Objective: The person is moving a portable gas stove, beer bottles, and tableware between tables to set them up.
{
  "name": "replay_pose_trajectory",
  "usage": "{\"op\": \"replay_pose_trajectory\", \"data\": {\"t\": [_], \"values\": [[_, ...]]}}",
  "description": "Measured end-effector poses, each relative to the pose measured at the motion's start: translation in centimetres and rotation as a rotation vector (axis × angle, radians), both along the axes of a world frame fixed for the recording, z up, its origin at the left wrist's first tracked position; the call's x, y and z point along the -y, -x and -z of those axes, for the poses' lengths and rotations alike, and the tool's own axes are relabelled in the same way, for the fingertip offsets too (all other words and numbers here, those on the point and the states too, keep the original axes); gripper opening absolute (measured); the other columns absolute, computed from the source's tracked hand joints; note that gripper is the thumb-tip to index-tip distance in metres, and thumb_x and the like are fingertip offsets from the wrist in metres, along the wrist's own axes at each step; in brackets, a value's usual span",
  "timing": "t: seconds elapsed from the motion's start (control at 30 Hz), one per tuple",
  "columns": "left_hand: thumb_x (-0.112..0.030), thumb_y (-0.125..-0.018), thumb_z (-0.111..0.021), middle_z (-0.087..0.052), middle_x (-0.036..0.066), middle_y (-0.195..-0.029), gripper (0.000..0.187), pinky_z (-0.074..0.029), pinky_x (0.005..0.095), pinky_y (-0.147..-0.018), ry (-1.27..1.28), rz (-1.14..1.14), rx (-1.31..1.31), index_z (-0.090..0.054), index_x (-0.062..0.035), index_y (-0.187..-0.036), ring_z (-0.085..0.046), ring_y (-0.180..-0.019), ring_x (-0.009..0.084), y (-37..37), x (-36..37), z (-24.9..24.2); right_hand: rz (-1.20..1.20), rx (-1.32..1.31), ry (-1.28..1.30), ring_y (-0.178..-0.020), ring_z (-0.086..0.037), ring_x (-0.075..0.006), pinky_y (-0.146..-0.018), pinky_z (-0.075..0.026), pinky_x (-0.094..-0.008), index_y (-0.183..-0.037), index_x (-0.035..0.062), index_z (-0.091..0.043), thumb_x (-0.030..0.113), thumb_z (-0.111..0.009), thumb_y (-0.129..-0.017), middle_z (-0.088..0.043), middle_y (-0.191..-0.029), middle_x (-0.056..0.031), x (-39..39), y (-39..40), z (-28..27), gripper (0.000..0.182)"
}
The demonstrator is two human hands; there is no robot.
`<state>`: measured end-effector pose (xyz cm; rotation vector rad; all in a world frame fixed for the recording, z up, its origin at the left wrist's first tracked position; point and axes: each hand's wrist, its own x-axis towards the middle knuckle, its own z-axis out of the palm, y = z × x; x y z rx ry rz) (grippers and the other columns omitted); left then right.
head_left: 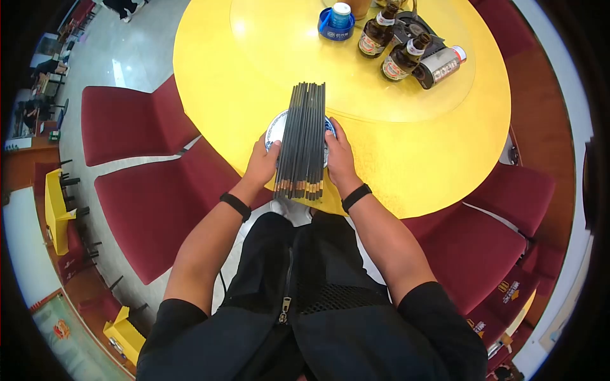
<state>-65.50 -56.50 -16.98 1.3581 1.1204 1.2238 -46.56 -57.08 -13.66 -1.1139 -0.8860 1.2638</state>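
Note:
Both hands grip a white plate with a blue-patterned rim (275,129) at the near edge of the yellow round table. A thick bundle of black chopsticks (303,136) lies lengthwise across it, with gold and reddish bands at the ends toward me. My left hand (262,162) is closed on the plate's left side, thumb beside the chopsticks. On the right side, my right hand (340,154) holds the rim with its thumb on top. Most of the plate is hidden under the bundle.
On the yellow table (406,171), two brown bottles (400,58) stand at the far right, near a lying gas canister (440,66) and a black portable stove (416,26). A blue holder (335,25) is left of them. Maroon chairs (159,197) flank me on both sides.

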Motion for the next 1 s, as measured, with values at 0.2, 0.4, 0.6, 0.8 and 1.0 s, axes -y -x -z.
{"op": "replay_pose_trajectory", "data": {"t": [0.2,0.4,0.6,0.8,1.0], "values": [[-0.016,-0.095,-0.046,-0.062,0.026,-0.113,0.039,-0.044,0.0393,-0.093,0.081,-0.006,0.006,-0.049,0.0097,-0.125,-0.06,-0.106,0.0346,1.4,0.2,0.6,0.039,0.064,0.033,-0.121,-0.048,-0.0199,-0.105,-0.035,-0.0312,-0.143,-0.0012,-0.033,0.018,-0.044,-0.101,-0.049,-0.134,-0.0132,0.6,1.6,0.9,0.048],[-0.017,-0.095,-0.047,-0.062,0.026,-0.113,0.039,-0.045,0.0395,-0.093,0.05,0.052,-0.032,-0.049,0.0093,-0.125,-0.061,-0.106,0.0359,1.6,-0.9,2.5,0.074,0.343,0.047,-0.12,-0.048,-0.0184,-0.105,-0.035,-0.0297,-0.144,0.002,-0.033,0.02,-0.042,-0.102,-0.049,-0.133,-0.0122,0.6,0.8,3.3,0.047],[-0.02,-0.094,-0.05,-0.061,0.028,-0.113,0.044,-0.045,0.0403,-0.093,0.063,0.063,-0.016,-0.048,0.0099,-0.126,-0.06,-0.106,0.0374,2.3,-0.8,2.6,0.058,0.299,0.029,-0.118,-0.049,-0.017,-0.103,-0.036,-0.0288,-0.144,0.0032,-0.035,0.021,-0.042,-0.102,-0.052,-0.13,-0.0107,0.6,1.3,2.8,0.046],[-0.022,-0.088,-0.059,-0.048,0.029,-0.125,0.057,-0.038,0.046,-0.1,-0.128,-0.221,-0.345,-0.041,0.0096,-0.132,-0.047,-0.115,0.042,2.7,0.3,1.1,0.038,0.339,0.073,-0.118,-0.05,-0.0173,-0.102,-0.037,-0.0287,-0.144,0.0047,-0.035,0.022,-0.042,-0.102,-0.052,-0.131,-0.0106,-0.2,0.9,2.6,0.046],[-0.03,-0.078,-0.069,-0.04,0.029,-0.133,0.078,-0.033,0.0473,-0.106,-0.392,-0.048,-0.592,-0.035,0.0101,-0.136,-0.038,-0.125,0.0432,-0.8,2.0,-4.3,0.011,0.413,0.016,-0.117,-0.053,-0.0231,-0.099,-0.04,-0.0313,-0.144,0.0051,-0.035,0.027,-0.041,-0.101,-0.054,-0.129,-0.017,-0.8,-0.1,3.5,0.048]]}}
